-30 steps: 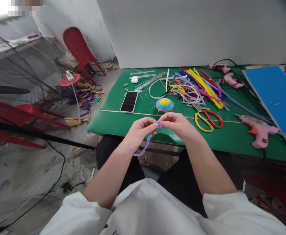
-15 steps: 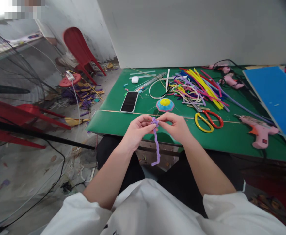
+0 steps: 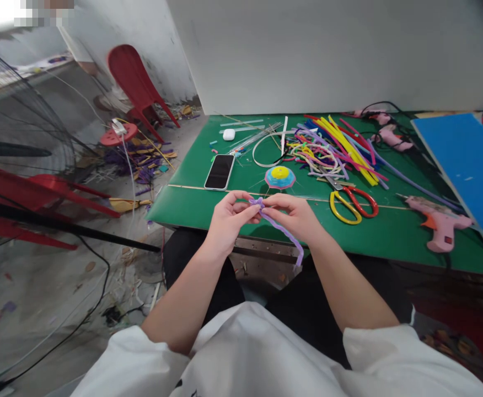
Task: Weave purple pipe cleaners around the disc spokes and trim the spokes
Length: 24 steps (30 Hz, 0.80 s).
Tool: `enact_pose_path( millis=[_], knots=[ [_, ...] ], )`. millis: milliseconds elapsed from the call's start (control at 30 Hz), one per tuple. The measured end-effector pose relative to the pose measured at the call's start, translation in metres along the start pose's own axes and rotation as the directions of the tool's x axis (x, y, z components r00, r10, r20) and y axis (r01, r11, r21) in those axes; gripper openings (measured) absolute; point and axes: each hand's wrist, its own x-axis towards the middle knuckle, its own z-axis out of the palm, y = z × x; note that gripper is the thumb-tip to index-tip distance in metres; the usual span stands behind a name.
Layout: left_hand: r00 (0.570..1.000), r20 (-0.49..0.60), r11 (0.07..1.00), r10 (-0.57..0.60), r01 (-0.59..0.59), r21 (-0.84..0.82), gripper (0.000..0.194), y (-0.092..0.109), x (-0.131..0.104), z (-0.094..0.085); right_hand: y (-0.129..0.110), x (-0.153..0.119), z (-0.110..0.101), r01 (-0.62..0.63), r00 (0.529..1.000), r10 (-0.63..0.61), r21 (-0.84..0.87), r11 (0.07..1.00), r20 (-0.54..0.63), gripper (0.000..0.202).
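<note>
Just above the table's front edge, my left hand (image 3: 234, 216) and my right hand (image 3: 288, 214) pinch a purple pipe cleaner (image 3: 288, 236) between thumbs and fingertips. Its upper end is bent into a small looped bunch, partly hidden by the fingers. The loose tail hangs down to the right, under my right hand. Right behind the fingers, a small round piece (image 3: 280, 177) in yellow, blue and pink lies on the green table (image 3: 192, 207). To the right of my right hand are scissors (image 3: 353, 204) with one yellow and one red handle.
A phone (image 3: 219, 171) and a white earbud case (image 3: 229, 134) lie at the left. Behind is a heap of coloured pipe cleaners (image 3: 318, 151). A pink glue gun (image 3: 439, 219) and a blue board (image 3: 460, 165) are at the right. A red chair (image 3: 136, 82) stands beyond the table.
The purple pipe cleaner has turned in my fingers: its tail hung straight down before and now slants to the right. Both hands keep their pinch in nearly the same place.
</note>
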Motion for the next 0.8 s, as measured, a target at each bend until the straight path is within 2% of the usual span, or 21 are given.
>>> enact_pose_path(
  millis=[133,200,300,400,500,600,700,800],
  knots=[
    [0.999,0.004,0.998,0.038,-0.038,0.044,0.025,0.0014,-0.0008,0.0021,-0.0009,0.0001,0.0017,-0.074,0.995,0.076,0.028,0.997,-0.057,0.014],
    [0.999,0.013,0.996,0.053,-0.054,0.065,0.025,0.0029,-0.0015,0.0033,-0.0016,-0.0005,0.0023,-0.077,0.992,0.076,-0.006,0.997,-0.096,0.013],
    [0.999,0.025,0.996,0.037,-0.039,0.081,0.028,0.0051,-0.0022,0.0046,-0.0022,-0.0009,0.0022,-0.012,0.991,-0.007,-0.141,0.990,-0.134,0.011],
    [0.999,0.047,0.997,-0.009,0.005,0.075,0.031,0.0053,-0.0016,0.0043,-0.0014,-0.0005,0.0010,0.066,0.990,-0.097,-0.272,0.960,-0.100,0.012],
    [0.999,0.027,0.998,-0.029,0.027,0.061,0.026,0.0038,0.0002,0.0031,0.0004,0.0003,0.0002,0.093,0.991,-0.120,-0.326,0.941,-0.063,0.012],
    [1.000,-0.023,0.996,-0.021,0.023,0.084,0.023,0.0024,0.0014,0.0024,0.0007,0.0006,0.0004,0.031,0.992,-0.068,-0.315,0.949,-0.107,0.013],
    [0.998,-0.058,0.992,0.009,-0.001,0.126,0.023,0.0012,0.0015,0.0023,-0.0018,0.0002,-0.0002,-0.085,0.985,0.052,-0.196,0.977,-0.165,0.018],
    [0.994,-0.088,0.985,0.062,-0.047,0.167,0.022,-0.0007,0.0011,0.0021,-0.0054,-0.0008,-0.0033,-0.179,0.980,0.172,-0.056,0.982,-0.102,0.021]
  ],
)
